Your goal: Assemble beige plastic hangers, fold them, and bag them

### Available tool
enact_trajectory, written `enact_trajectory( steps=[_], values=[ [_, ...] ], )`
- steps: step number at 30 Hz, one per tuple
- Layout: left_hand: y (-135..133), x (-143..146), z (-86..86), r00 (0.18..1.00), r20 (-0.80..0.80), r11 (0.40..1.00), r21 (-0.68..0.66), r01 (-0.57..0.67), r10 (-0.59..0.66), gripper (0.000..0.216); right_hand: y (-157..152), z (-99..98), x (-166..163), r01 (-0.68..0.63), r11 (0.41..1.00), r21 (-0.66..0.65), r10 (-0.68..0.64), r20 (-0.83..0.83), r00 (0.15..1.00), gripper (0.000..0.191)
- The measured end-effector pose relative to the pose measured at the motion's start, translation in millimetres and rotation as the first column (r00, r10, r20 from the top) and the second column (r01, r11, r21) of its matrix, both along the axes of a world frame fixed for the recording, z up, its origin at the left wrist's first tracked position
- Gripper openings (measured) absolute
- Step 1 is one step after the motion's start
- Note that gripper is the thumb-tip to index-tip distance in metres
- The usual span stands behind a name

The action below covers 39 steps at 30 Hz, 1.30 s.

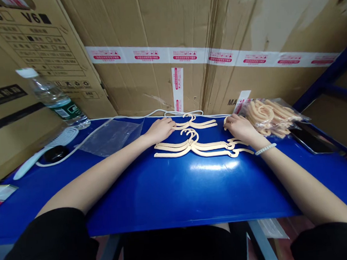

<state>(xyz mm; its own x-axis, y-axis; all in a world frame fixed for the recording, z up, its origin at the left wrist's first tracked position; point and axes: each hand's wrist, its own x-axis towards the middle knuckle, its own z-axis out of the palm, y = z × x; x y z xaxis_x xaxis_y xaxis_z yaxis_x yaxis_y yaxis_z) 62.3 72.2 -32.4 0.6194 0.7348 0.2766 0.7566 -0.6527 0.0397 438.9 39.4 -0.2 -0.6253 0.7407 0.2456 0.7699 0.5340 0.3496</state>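
Two small piles of cream plastic hangers lie on the blue table (178, 189). The far pile (195, 123) is touched at its left end by my left hand (159, 130), whose fingers are curled over the hanger tip. The nearer, larger pile (201, 145) lies between both hands. My right hand (242, 127), with a bead bracelet on the wrist, rests fingers-down at the right ends of the hangers and seems to pinch one hanger end. A clear bag of more hangers (270, 116) sits just right of my right hand.
A clear empty plastic bag (112, 135) lies left of my left hand. A water bottle (55, 98), a white comb-like tool (44, 150), a black puck (55, 153) and a white cable (101, 125) sit at the left. A phone (311, 139) lies at the right. Cardboard boxes (185, 45) wall the back.
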Motion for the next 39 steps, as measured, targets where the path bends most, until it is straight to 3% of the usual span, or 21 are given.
enact_trajectory(
  steps=[8, 10, 12, 15, 18, 23, 28, 36, 39],
  values=[
    [-8, 0, 12.7, 0.994, 0.107, 1.000, -0.007, -0.018, 0.019, 0.014, -5, 8.7, -1, -0.001, 0.987, 0.158, 0.034, -0.206, 0.978, 0.026],
    [-13, -3, 17.3, 0.987, 0.158, 0.999, 0.009, -0.031, 0.029, 0.012, -11, 11.1, -2, 0.025, 0.977, 0.212, 0.058, -0.375, 0.925, 0.026],
    [-21, -7, 20.6, 0.974, 0.221, 0.998, 0.026, -0.052, 0.045, 0.011, -21, 14.1, -6, 0.064, 0.966, 0.252, 0.102, -0.594, 0.798, 0.022],
    [-39, -13, 21.7, 0.939, 0.334, 0.994, 0.048, -0.097, 0.075, 0.010, -38, 21.7, -18, 0.090, 0.983, 0.161, 0.112, -0.909, 0.401, 0.014],
    [-64, -17, 19.7, 0.897, 0.435, 0.991, 0.070, -0.118, 0.076, 0.007, -54, 30.2, -39, 0.011, 0.999, 0.035, 0.034, -0.993, 0.109, 0.015],
    [-102, -16, 11.7, 0.792, 0.610, 0.995, 0.064, -0.075, 0.021, 0.004, -79, 29.6, -74, -0.211, 0.970, -0.119, -0.143, -0.985, -0.101, 0.011],
    [-115, -12, 0.0, 0.758, 0.652, 0.996, 0.081, -0.025, -0.034, 0.014, -95, 17.6, -77, -0.365, 0.886, -0.286, -0.381, -0.897, -0.222, 0.014],
    [-118, -13, -5.1, 0.762, 0.642, 0.996, 0.075, 0.044, -0.082, 0.018, -83, 7.0, -63, -0.456, 0.757, -0.467, -0.616, -0.744, -0.261, 0.044],
    [-118, -14, -6.2, 0.753, 0.654, 0.997, 0.071, 0.040, -0.077, 0.018, -81, 5.8, -61, -0.480, 0.700, -0.528, -0.679, -0.701, -0.219, 0.057]
  ],
)
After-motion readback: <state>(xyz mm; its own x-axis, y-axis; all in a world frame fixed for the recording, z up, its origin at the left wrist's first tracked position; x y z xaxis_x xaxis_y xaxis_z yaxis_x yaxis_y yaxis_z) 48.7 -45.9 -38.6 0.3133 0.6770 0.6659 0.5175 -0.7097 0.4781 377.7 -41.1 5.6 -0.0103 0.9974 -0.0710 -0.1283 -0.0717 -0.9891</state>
